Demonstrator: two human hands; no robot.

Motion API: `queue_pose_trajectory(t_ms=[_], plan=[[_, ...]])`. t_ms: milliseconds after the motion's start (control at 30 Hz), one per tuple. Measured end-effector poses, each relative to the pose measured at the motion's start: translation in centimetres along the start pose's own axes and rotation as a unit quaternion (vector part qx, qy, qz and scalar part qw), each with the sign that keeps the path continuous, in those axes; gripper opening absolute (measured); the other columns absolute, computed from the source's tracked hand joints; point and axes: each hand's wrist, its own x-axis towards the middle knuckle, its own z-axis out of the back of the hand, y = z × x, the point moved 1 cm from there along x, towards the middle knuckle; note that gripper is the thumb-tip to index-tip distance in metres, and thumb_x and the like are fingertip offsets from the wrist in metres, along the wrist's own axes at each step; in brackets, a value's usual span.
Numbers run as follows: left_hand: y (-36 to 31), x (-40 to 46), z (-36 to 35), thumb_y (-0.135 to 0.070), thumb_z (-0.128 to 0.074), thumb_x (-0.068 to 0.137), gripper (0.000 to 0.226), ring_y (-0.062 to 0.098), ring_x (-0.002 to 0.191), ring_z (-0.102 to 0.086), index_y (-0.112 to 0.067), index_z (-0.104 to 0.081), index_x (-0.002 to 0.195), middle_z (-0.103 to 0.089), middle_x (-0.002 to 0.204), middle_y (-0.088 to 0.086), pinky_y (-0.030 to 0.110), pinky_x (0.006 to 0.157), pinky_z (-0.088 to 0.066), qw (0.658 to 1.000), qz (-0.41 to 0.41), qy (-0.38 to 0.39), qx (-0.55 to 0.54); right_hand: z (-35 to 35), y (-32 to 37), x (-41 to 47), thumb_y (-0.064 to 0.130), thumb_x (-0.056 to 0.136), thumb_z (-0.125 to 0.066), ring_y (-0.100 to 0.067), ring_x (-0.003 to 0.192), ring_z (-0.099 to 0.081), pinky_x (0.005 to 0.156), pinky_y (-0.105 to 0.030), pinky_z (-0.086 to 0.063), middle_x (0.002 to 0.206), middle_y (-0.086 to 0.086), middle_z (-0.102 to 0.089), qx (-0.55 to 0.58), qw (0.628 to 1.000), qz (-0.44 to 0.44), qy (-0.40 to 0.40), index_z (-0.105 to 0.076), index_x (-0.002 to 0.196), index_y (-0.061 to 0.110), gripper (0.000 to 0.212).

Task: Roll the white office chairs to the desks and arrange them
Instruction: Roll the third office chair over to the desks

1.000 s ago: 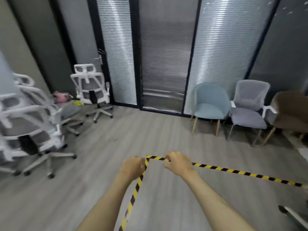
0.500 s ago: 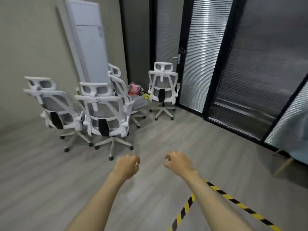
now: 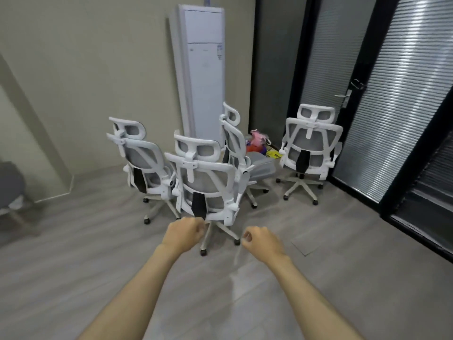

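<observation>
- My left hand (image 3: 183, 234) is out in front of me with its fingers curled in. It holds nothing.
- My right hand (image 3: 261, 242) is beside it, a little to the right. Its fingers are curled too, and I see nothing in them. The two hands are apart and do not touch.
- Four white office chairs stand in a bunch on the grey wood floor (image 3: 73, 266), just past my hands.
- The nearest chair (image 3: 203, 182) has its back to me. My left hand is just in front of its lower back, but I cannot tell if it touches it.
- The left chair (image 3: 142, 163) stands just beside the nearest one, and it also shows me its back.
- The side-turned chair (image 3: 241, 153) is behind the nearest one. I can see its grey seat pointing right.
- The far right chair (image 3: 311, 150) stands a bit apart from the others, near the glass door (image 3: 343, 69) with the blinds.
- All the chairs have grey mesh backs, white headrests and little wheels.
- A tall white air conditioner (image 3: 204, 69) stands against the far wall behind the chairs.
- A pink toy (image 3: 258, 138) and some small bright things lie in the far corner on the floor.
- A dark grey chair (image 3: 9, 185) peeks in at the left edge.
</observation>
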Motion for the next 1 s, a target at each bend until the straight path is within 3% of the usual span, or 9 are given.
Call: queue_pose_trajectory(t_ms=[367, 633, 767, 867, 1000], plan=[[12.4, 21.1, -0.5, -0.033, -0.056, 0.092, 0.018, 0.021, 0.099, -0.066, -0.031, -0.068, 0.105, -0.071, 0.104, -0.01, 0.034, 0.078, -0.048, 0.999, 0.024, -0.013, -0.033, -2.2, 8.0, 25.9, 0.034, 0.09, -0.057, -0.025, 0.103, -0.066, 0.084, -0.036, -0.053, 0.106, 0.001, -0.073, -0.004, 0.999, 0.05, -0.004, -0.072, 0.1, 0.024, 0.021], [19.4, 36.6, 0.5, -0.03, -0.054, 0.094, 0.023, 0.017, 0.097, -0.065, -0.027, -0.067, 0.111, -0.07, 0.104, -0.011, 0.03, 0.068, -0.039, 0.996, 0.018, -0.027, -0.082, -2.1, 11.9, 42.3, 0.033, 0.095, -0.055, -0.021, 0.109, -0.065, 0.085, -0.038, -0.055, 0.114, 0.003, -0.072, 0.008, 0.996, 0.08, -0.028, -0.07, 0.113, 0.021, 0.026], [21.2, 44.0, 1.1, -0.03, -0.055, 0.096, 0.023, 0.017, 0.103, -0.062, -0.024, -0.067, 0.114, -0.069, 0.11, -0.008, 0.033, 0.071, -0.044, 0.993, 0.011, -0.085, -0.078, -1.4, 13.1, 50.1, 0.029, 0.097, -0.058, -0.017, 0.113, -0.061, 0.089, -0.036, -0.053, 0.116, 0.005, -0.07, 0.013, 0.987, 0.126, -0.102, -0.07, 0.117, 0.02, 0.025], [22.4, 49.5, 1.1, -0.027, -0.056, 0.096, 0.018, 0.017, 0.098, -0.061, -0.023, -0.068, 0.108, -0.068, 0.104, -0.009, 0.034, 0.072, -0.047, 0.986, -0.005, -0.142, -0.089, -1.1, 13.6, 55.9, 0.023, 0.095, -0.062, -0.018, 0.111, -0.058, 0.093, -0.037, -0.051, 0.111, 0.006, -0.069, 0.037, 0.968, 0.168, -0.183, -0.07, 0.114, 0.019, 0.021], [23.5, 56.7, 0.5, -0.022, -0.058, 0.095, 0.014, 0.018, 0.092, -0.06, -0.022, -0.069, 0.103, -0.067, 0.099, -0.01, 0.039, 0.075, -0.05, 0.977, -0.028, -0.194, -0.082, -1.2, 13.7, 62.9, 0.029, 0.099, -0.058, -0.015, 0.121, -0.052, 0.101, -0.032, -0.045, 0.124, 0.006, -0.063, 0.041, 0.966, 0.18, -0.179, -0.063, 0.127, 0.02, 0.03]])
